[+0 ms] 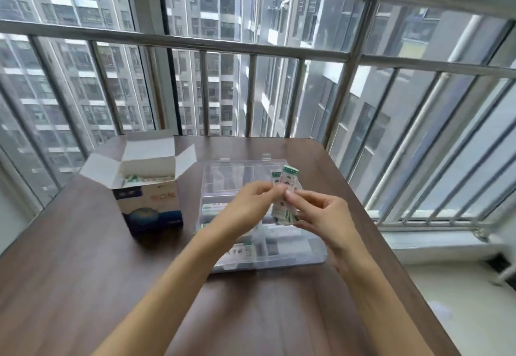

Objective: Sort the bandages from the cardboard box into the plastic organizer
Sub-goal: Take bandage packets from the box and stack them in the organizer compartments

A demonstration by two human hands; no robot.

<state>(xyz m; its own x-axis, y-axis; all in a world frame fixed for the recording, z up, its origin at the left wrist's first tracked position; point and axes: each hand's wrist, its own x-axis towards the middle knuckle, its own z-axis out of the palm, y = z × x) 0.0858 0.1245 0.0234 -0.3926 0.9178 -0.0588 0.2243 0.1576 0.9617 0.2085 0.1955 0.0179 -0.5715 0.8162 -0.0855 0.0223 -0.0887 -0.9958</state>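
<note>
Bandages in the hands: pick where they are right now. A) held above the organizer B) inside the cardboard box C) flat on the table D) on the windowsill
A: the left hand and right hand pinch the bandages in the air over the open organizer, beside the box.

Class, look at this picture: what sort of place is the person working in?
Probably a high-rise flat's enclosed balcony or window nook: a wooden table stands against barred windows, with apartment towers outside far below eye level.
</note>
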